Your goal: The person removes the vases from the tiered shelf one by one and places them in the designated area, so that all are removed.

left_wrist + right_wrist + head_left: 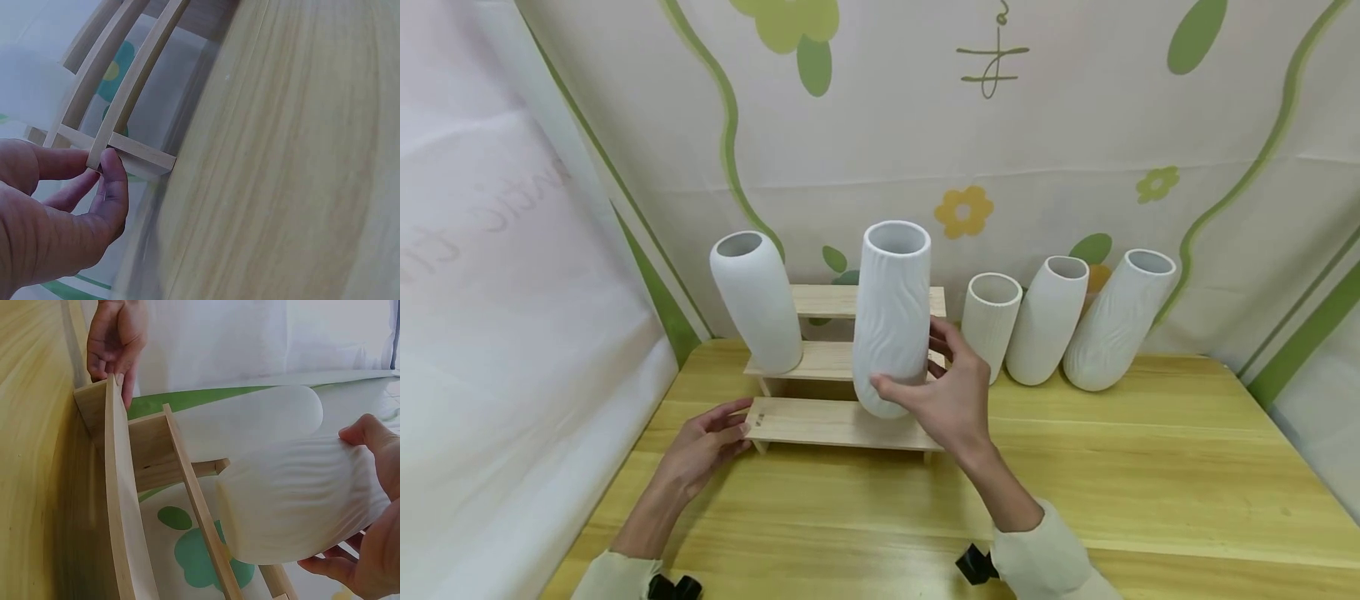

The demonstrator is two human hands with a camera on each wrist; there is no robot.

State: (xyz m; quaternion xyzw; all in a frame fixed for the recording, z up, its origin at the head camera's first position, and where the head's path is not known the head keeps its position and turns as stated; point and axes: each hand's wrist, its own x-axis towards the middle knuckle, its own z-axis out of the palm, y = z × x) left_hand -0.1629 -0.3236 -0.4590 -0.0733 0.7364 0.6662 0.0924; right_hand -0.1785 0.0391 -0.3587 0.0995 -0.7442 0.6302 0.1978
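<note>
The tall white ceramic-looking vase (891, 308) is flaunting wavy ridges, the pale three-tier wooden rack (820, 420) is looking smooth and matt, and the yellow-brown wood-grained table (1150, 467) is gleaming softly!

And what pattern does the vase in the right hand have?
The vase is white with raised, wavy ridges; the head view shows it best.

Soft, bright light fills the space around me, laying only faint shadows under the wooden shelf (827, 360) on the table (1150, 467). The left wrist's view looks dimmer and bluish, its shelf boards (129, 89) bowed by the lens; in the right wrist's, pale cloth (219, 344) looks nearly washed out.
</note>
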